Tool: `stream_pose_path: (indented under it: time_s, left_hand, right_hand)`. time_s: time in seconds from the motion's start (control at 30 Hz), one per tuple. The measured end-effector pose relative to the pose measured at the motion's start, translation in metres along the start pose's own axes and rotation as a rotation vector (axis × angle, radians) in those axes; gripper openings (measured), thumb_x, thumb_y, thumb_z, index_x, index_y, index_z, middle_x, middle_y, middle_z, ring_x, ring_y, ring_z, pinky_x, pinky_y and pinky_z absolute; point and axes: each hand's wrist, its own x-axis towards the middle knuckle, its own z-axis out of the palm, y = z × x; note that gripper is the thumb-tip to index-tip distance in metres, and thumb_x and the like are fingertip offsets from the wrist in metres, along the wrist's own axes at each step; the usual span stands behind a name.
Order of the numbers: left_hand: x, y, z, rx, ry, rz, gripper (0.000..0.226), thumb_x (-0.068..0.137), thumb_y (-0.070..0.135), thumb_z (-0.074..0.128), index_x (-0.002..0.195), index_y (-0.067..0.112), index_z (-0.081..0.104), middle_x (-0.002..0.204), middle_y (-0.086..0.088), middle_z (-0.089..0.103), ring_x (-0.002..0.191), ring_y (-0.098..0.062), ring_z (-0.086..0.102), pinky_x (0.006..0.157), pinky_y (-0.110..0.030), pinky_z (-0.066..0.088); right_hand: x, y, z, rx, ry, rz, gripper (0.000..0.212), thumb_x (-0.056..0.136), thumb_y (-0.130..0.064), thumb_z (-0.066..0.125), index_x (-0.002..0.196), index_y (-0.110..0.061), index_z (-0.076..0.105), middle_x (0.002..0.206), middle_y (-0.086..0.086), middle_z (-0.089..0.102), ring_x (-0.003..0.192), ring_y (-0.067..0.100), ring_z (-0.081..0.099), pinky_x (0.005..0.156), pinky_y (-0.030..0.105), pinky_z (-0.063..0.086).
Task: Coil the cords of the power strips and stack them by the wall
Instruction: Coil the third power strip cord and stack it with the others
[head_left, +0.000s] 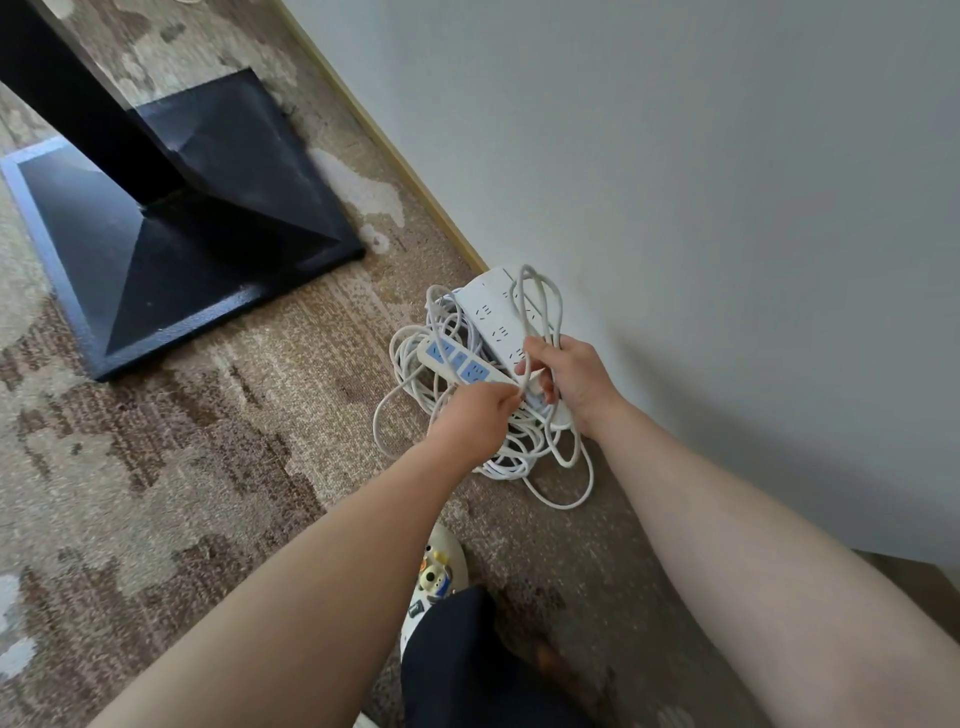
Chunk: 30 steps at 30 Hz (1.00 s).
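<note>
A view looking down from a person's head at a patterned brown carpet (182, 467) beside a pale wall (727, 182).

At far left stands a black pedestal base (197, 249) with a dark column rising from it, well apart from the work area.

Right of it, near the wall, lies a pile of white cords (415, 395) in loose, uneven loops spread over the carpet. On top of the pile rests a blue-socket power strip (460, 364), angled toward the lower right. The left hand (475, 423) reaches in from below, its fingers curled and gripping the near end of this strip.

Just beyond, touching the wall's baseboard, sits a wider white power strip (496, 317). A tall loop of cord (540, 306) rises over it. The right hand (569, 379) holds that loop, fingers closed around several strands gathered together.

Below the hands, a trailing cord end (566, 488) curves out across the carpet. At the bottom edge, a light decorated shoe (439, 571) and a dark trouser leg (467, 665) show.

Judging by this, the task looks partly done: both strips are already by the wall, one coil is being gathered, but most of the cord remains tangled and loose, and the neat stacking is yet to come.
</note>
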Motion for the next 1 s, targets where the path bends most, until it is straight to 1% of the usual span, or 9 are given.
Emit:
stream_pose_path:
  time_s: [0.1, 0.2, 0.27, 0.37, 0.47, 0.53, 0.63, 0.83, 1.0]
  left_hand:
    - [0.000, 0.005, 0.005, 0.032, -0.070, 0.013, 0.028, 0.103, 0.021, 0.039, 0.102, 0.007, 0.064, 0.073, -0.011, 0.059, 0.053, -0.015, 0.044, 0.052, -0.029, 0.037]
    - [-0.004, 0.007, 0.011, -0.033, -0.147, -0.018, 0.026, 0.102, 0.015, 0.038, 0.095, 0.005, 0.061, 0.080, -0.017, 0.062, 0.062, -0.021, 0.049, 0.060, -0.033, 0.042]
    - [-0.012, 0.002, 0.013, -0.156, -0.166, -0.033, 0.026, 0.102, 0.015, 0.040, 0.092, 0.006, 0.062, 0.073, -0.009, 0.059, 0.062, -0.021, 0.049, 0.063, -0.038, 0.046]
    - [-0.028, -0.017, 0.010, -0.263, -0.151, -0.060, 0.024, 0.103, 0.018, 0.041, 0.109, 0.022, 0.064, 0.067, 0.001, 0.055, 0.060, -0.015, 0.050, 0.063, -0.033, 0.047]
    - [-0.037, -0.035, 0.004, -0.301, -0.158, -0.088, 0.027, 0.103, 0.020, 0.043, 0.119, 0.026, 0.064, 0.067, 0.001, 0.053, 0.059, -0.012, 0.047, 0.064, -0.029, 0.043]
    - [-0.040, -0.042, 0.002, -0.294, -0.176, -0.078, 0.026, 0.103, 0.022, 0.043, 0.118, 0.027, 0.064, 0.069, 0.000, 0.053, 0.057, -0.007, 0.049, 0.067, -0.029, 0.045]
    - [-0.043, -0.051, 0.001, -0.247, -0.207, -0.049, 0.024, 0.103, 0.025, 0.044, 0.112, 0.031, 0.065, 0.069, 0.001, 0.052, 0.057, -0.008, 0.048, 0.067, -0.029, 0.045]
    - [-0.056, -0.076, -0.013, -0.068, -0.236, -0.018, 0.026, 0.101, 0.026, 0.046, 0.116, 0.027, 0.067, 0.070, 0.009, 0.054, 0.059, -0.009, 0.046, 0.061, -0.023, 0.042]
    - [-0.067, -0.097, -0.030, -0.097, -0.204, -0.029, 0.020, 0.098, 0.030, 0.051, 0.095, 0.032, 0.070, 0.065, 0.014, 0.058, 0.045, 0.004, 0.042, 0.051, -0.013, 0.037]
  right_hand:
    - [-0.001, 0.001, 0.000, -0.022, -0.017, 0.001, 0.015, 0.090, -0.023, 0.065, 0.084, -0.010, 0.064, 0.072, 0.005, 0.073, 0.046, 0.012, 0.045, 0.041, 0.023, 0.036]
    - [0.000, 0.004, 0.001, -0.097, -0.016, -0.013, 0.016, 0.092, -0.019, 0.061, 0.078, -0.011, 0.060, 0.060, 0.000, 0.061, 0.050, 0.016, 0.045, 0.046, 0.027, 0.037]
    - [0.004, 0.005, 0.000, -0.109, 0.025, -0.012, 0.015, 0.095, -0.020, 0.056, 0.081, -0.013, 0.057, 0.056, -0.005, 0.054, 0.049, 0.014, 0.046, 0.049, 0.028, 0.039]
    - [0.008, 0.004, 0.002, -0.013, 0.037, 0.018, 0.011, 0.096, -0.021, 0.051, 0.089, -0.014, 0.053, 0.055, -0.008, 0.051, 0.048, 0.012, 0.052, 0.057, 0.033, 0.048]
    - [0.007, 0.002, 0.006, 0.040, 0.002, 0.047, 0.011, 0.098, -0.026, 0.050, 0.095, -0.015, 0.052, 0.060, -0.007, 0.050, 0.046, 0.014, 0.052, 0.065, 0.043, 0.052]
    - [0.007, -0.001, 0.010, 0.053, 0.009, 0.038, 0.010, 0.099, -0.025, 0.049, 0.096, -0.016, 0.051, 0.061, -0.005, 0.047, 0.044, 0.012, 0.045, 0.058, 0.037, 0.054]
    - [0.008, -0.006, 0.011, 0.010, 0.059, 0.012, 0.010, 0.099, -0.024, 0.050, 0.094, -0.015, 0.052, 0.063, -0.003, 0.043, 0.043, 0.009, 0.035, 0.046, 0.028, 0.043]
    - [0.010, -0.007, 0.004, -0.076, 0.139, -0.004, 0.008, 0.096, -0.021, 0.050, 0.090, -0.016, 0.052, 0.064, -0.001, 0.041, 0.040, 0.009, 0.035, 0.039, 0.023, 0.036]
    - [0.015, -0.009, -0.002, -0.188, 0.155, -0.034, 0.010, 0.093, -0.023, 0.051, 0.084, -0.020, 0.053, 0.062, -0.002, 0.043, 0.042, 0.008, 0.035, 0.038, 0.023, 0.031]
